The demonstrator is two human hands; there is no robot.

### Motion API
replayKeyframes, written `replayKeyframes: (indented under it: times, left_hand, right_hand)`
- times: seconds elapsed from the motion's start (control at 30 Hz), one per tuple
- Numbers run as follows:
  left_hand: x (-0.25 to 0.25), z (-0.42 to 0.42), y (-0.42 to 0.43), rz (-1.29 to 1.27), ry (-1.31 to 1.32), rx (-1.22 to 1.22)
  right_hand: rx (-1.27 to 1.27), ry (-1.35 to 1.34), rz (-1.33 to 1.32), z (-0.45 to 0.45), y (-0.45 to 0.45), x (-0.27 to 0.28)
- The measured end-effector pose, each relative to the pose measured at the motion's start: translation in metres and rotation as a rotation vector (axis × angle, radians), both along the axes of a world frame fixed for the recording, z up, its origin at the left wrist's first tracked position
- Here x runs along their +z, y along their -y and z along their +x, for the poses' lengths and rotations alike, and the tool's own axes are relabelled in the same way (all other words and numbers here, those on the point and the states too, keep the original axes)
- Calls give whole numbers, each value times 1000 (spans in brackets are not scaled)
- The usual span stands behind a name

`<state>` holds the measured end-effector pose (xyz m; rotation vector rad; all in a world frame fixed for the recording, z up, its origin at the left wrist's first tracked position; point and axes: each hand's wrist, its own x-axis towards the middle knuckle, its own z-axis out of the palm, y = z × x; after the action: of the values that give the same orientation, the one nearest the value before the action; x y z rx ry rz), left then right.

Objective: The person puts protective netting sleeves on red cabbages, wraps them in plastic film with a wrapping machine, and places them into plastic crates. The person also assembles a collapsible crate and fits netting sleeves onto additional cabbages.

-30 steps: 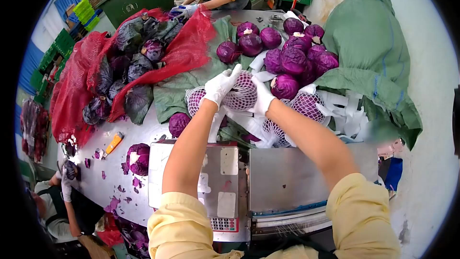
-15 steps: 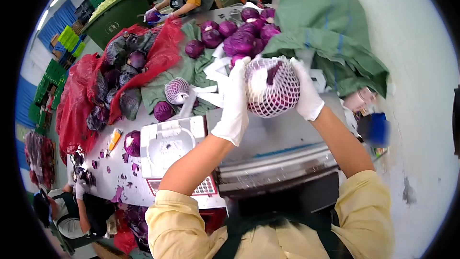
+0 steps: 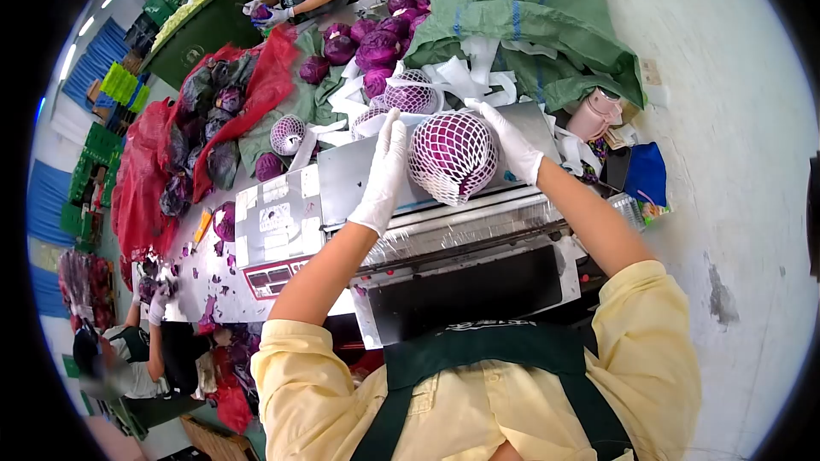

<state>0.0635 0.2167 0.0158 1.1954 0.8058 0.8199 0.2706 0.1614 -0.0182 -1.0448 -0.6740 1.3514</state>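
Netted cabbage sits at wrapper's front edge; our left hand and right hand flank it, fingers open, likely to stop rolling. Contact: we cannot tell.

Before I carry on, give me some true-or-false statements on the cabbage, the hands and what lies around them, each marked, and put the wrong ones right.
1. A netted red cabbage is between the left hand and the right hand. True.
2. Both hands are bare. False: each wears a white glove.
3. The digital scale is on the left-hand side of the netted red cabbage. True.
4. The pink bottle is beside the scale. False: the pink bottle is over on the right, next to the green sack.
5. Cabbages lie in a red mesh bag on the far left. True.
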Motion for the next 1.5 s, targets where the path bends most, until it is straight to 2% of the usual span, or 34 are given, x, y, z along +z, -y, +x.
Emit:
replayKeyframes:
  times: [0.03, 0.1, 0.13, 0.23, 0.3, 0.37, 0.43, 0.47, 0.5, 0.57, 0.6, 0.67, 0.77, 0.8, 0.83, 0.87, 0.9, 0.97, 1.0, 1.03, 1.07, 1.1, 1.17, 1.23, 1.27, 1.3, 1.37, 1.4, 1.43, 1.5]
  left_hand:
    - [-12, -1, -5, -68, -8, -75]
    - [-28, 5, -6, -248, -172, -208]
    - [-30, 6, 6, -206, -195, -110]
    - [-19, 0, 6, -281, -180, -146]
    - [-20, -4, 1, -242, -215, -117]
    - [-26, -23, -11, 16, -223, -96]
    - [-25, -65, -13, 673, -494, -121]
    - [-10, -91, -6, 925, -706, -190]
    - [2, -116, 1, 1176, -914, -251]
    - [-7, -156, 0, 1561, -1031, -400]
    - [-4, -159, 6, 1501, -1098, -529]
    - [2, -156, 15, 1411, -1284, -766]
    - [14, -125, 29, 1513, -1259, -819]
    - [-1, -117, 26, 1579, -1094, -766]
    - [-25, -111, 21, 1638, -928, -711]
    - [-36, -107, 22, 1608, -927, -735]
    - [-51, -102, 28, 1597, -659, -494]
    - [-55, -113, 49, 648, -627, -387]
    - [-27, -114, 63, 405, -562, -277]
    - [0, -117, 70, 217, -580, -229]
    - [2, -120, 61, 338, -234, -187]
    - [3, -124, 55, 445, 112, -140]
    - [42, -114, 33, 687, -37, -13]
    - [61, -75, 10, 838, -222, -106]
    - [55, -52, -5, 932, -253, -187]
    - [36, -31, -18, 1027, -286, -263]
    - [-22, -4, -40, 876, -196, -529]
    - [-24, 3, -35, 771, -206, -507]
    - [-26, 9, -32, 662, -212, -481]
    - [-27, 18, -41, 275, -74, -487]
  right_hand:
    - [-28, 52, -23, 1, 0, 0]
    - [78, -147, -225, -6, 4, -1]
    - [40, -130, -272, -11, 3, 4]
    - [19, -91, -249, -17, -2, 5]
    - [83, -68, -189, -8, -9, -7]
    - [-12, 301, -153, 6, 2, -6]
    - [39, 1220, 86, 38, 40, 22]
    - [84, 1476, 314, 55, 61, 28]
    - [187, 1798, 439, 69, 79, 42]
    - [445, 2137, 467, 85, 108, 47]
    - [448, 2136, 457, 89, 117, 43]
    - [668, 2364, 608, 90, 125, 31]
    - [680, 2242, 740, 84, 111, 3]
    - [682, 2217, 820, 76, 108, 1]
    - [658, 2111, 766, 69, 108, -2]
    - [566, 1939, 676, 64, 112, -4]
    - [479, 1766, 586, 62, 119, -4]
    - [493, 1210, 49, 58, 137, 17]
    - [431, 1144, -4, 56, 147, 34]
    - [381, 1090, 73, 57, 152, 55]
    - [220, 880, 62, 53, 155, 69]
    - [115, 869, 211, 57, 148, 92]
    - [-182, 813, 374, 68, 121, 107]
    - [-291, 1487, 754, 92, 73, 83]
    - [-157, 1764, 811, 98, 54, 72]
    - [-163, 1769, 833, 98, 40, 55]
    - [375, 2024, 665, 91, 14, 14]
    - [333, 1699, 628, 84, 12, -10]
    - [366, 1411, 543, 75, 11, -12]
    - [349, 788, 402, 56, 8, -12]
